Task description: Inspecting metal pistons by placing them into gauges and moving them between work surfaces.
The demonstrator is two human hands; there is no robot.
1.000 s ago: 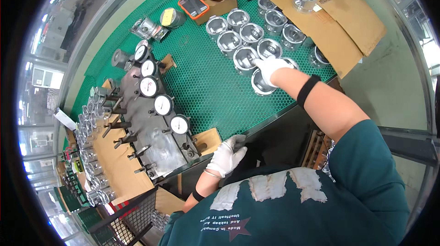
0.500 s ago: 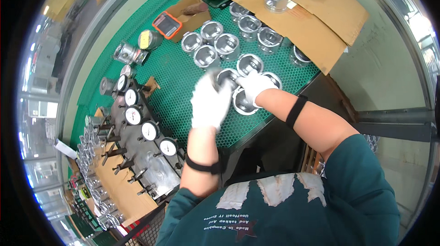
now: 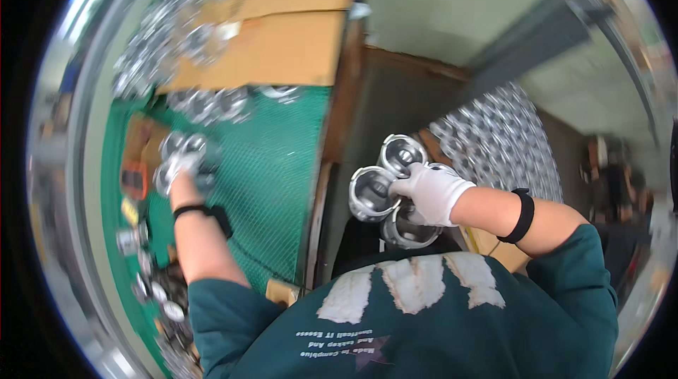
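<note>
Several shiny metal pistons (image 3: 368,191) hang in a cluster from my right hand (image 3: 436,194), which wears a white glove. Its fingers grip them where they meet, with the open ends facing up. The cluster is off the bench, right of its edge and close to my body. On the left, my gloved left hand (image 3: 185,162) reaches down onto another group of pistons (image 3: 195,143) on the green mat (image 3: 272,174). Motion blur smears its fingers, and I cannot tell whether they grip.
Many pistons stand in rows (image 3: 498,139) at the right. Cardboard (image 3: 289,44) covers the bench's far part, with more pistons (image 3: 162,40) beside it. An orange-framed device (image 3: 134,179) and dial gauges (image 3: 171,310) lie left. A grey beam (image 3: 530,44) crosses the far right.
My view has turned right. My right hand has lifted several pistons off the mat and carried them past the bench edge. My left hand has moved to the other piston group.
</note>
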